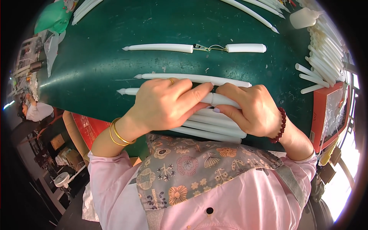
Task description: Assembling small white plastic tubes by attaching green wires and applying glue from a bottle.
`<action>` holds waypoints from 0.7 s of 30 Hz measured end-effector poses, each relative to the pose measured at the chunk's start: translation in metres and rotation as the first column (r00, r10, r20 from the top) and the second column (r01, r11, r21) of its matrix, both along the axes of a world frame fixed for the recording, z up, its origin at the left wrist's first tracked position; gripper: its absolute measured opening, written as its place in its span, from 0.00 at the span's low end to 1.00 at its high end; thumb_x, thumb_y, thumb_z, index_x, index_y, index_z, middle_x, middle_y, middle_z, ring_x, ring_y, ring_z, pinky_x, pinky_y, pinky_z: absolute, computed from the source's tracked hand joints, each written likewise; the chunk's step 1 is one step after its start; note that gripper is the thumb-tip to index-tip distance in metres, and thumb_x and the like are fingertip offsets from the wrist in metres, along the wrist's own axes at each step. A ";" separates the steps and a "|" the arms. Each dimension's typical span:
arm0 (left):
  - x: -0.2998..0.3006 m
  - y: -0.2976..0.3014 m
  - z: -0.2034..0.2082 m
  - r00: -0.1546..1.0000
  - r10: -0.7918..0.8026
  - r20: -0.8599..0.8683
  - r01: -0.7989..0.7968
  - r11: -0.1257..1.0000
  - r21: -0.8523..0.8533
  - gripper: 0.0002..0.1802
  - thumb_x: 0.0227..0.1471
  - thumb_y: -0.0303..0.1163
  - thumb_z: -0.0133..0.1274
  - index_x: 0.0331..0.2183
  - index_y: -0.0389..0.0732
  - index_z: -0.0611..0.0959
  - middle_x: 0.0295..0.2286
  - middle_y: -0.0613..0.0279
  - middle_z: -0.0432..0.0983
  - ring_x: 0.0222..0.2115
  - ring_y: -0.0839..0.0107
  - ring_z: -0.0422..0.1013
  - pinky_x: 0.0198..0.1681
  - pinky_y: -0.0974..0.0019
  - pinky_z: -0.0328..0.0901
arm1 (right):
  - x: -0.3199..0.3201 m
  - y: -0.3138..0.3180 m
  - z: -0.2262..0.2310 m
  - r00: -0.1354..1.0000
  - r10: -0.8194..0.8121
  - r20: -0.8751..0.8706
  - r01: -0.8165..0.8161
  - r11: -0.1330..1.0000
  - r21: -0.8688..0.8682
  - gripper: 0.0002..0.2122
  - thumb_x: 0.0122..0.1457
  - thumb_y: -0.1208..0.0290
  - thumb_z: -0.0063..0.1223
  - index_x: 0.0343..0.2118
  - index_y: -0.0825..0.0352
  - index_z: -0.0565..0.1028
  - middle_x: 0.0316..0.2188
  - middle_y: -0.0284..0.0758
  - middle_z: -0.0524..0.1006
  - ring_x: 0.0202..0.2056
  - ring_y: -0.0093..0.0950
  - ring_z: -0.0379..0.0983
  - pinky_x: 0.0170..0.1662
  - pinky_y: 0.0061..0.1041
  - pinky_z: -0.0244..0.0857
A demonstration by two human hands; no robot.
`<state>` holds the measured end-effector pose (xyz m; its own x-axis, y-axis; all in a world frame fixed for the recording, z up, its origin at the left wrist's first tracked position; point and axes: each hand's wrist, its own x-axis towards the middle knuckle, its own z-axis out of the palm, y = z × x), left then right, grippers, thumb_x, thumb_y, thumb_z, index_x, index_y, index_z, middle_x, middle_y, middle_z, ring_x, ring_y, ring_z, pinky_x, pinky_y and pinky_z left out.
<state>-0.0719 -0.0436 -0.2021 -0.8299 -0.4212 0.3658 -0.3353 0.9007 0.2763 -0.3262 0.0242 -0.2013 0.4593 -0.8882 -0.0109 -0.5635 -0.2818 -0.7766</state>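
Both my hands close round a white LED taper candle [128,91] held level above the table's near edge. My left hand [164,102] grips its long tapered part, whose pointed flame tip sticks out to the left. On the shorter tube at its right end, my right hand [251,109] is closed, thumb and fingers near the seam between the two parts. Just beyond lies a whole taper candle [191,78]. Farther off, another candle [161,47] lies apart from its tube [246,48], with a small circuit board and thin wires [207,48] between them.
Several white candles [212,126] lie under my hands at the table's near edge. More candles [253,15] lie at the far side. White tubes [324,61] are piled at the right, near a white bottle [304,18] and a red box [324,115]. A green bag [53,17] is far left.
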 end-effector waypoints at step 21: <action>-0.027 -0.016 -0.016 0.995 0.061 -0.078 -0.060 0.998 0.019 0.19 0.50 0.36 0.66 0.45 0.41 0.87 0.26 0.66 0.70 0.23 0.68 0.70 0.24 0.63 0.65 | -0.009 -0.017 -0.008 0.969 -0.094 -0.230 -0.014 0.903 -0.429 0.15 0.56 0.66 0.66 0.45 0.64 0.80 0.27 0.35 0.77 0.25 0.38 0.75 0.27 0.34 0.68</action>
